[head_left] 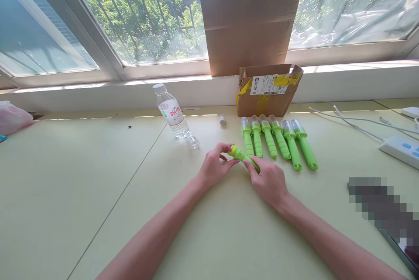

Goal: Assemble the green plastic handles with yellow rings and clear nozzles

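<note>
A green stick-shaped handle with a yellow ring near its upper left end is held between my two hands above the pale table. My right hand is closed around its lower part. The fingers of my left hand are closed on the end with the yellow ring. Several green sticks with clear ribbed caps lie side by side just beyond my right hand. A small clear and white piece stands on the table beyond my left hand.
A water bottle stands at centre left, with a clear plastic piece beside it. Behind the sticks is an open cardboard box. On the right are cables, a power strip and a blurred dark object. A pinkish bag lies far left.
</note>
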Motion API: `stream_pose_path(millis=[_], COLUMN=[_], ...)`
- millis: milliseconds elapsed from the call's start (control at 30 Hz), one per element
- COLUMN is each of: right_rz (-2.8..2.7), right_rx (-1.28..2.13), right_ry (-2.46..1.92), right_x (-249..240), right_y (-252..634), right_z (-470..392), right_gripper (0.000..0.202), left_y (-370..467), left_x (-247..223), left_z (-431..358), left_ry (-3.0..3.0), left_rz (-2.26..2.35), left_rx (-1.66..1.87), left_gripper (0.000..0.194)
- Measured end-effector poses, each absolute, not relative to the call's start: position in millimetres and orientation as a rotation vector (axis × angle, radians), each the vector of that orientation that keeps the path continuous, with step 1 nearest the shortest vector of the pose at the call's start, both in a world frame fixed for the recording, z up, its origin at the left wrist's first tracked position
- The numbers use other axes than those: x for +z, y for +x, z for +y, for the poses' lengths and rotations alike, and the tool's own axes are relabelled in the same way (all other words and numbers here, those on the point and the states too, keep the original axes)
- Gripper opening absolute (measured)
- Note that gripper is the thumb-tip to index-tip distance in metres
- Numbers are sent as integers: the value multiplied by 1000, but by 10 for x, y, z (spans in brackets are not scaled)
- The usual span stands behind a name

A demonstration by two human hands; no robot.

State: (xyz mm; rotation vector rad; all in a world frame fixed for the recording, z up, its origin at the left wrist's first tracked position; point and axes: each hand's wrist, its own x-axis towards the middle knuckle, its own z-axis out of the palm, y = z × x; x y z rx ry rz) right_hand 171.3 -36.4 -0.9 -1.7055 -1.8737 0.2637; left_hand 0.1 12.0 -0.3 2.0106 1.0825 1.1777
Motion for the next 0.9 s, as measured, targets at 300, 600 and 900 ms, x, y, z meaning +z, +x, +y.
stream_pose_path(millis=[300,600,900], right_rz=[-1845,-1755,-1802], right_rx=[339,346,351], right_ry=[-1695,-1623,-1663], right_x=[-42,-9,-18], right_y=[1730,1723,1728], right_z=[-324,-358,-355], right_gripper=[31,20,28], left_y=[-9,10,7], left_x=[-14,-26,-18], left_z=[118,114,130], left_ry=[2019,2025,2052], left_rz=[1088,1087,1064], left_rx=[1183,1231,1161], left_gripper=[20,21,22])
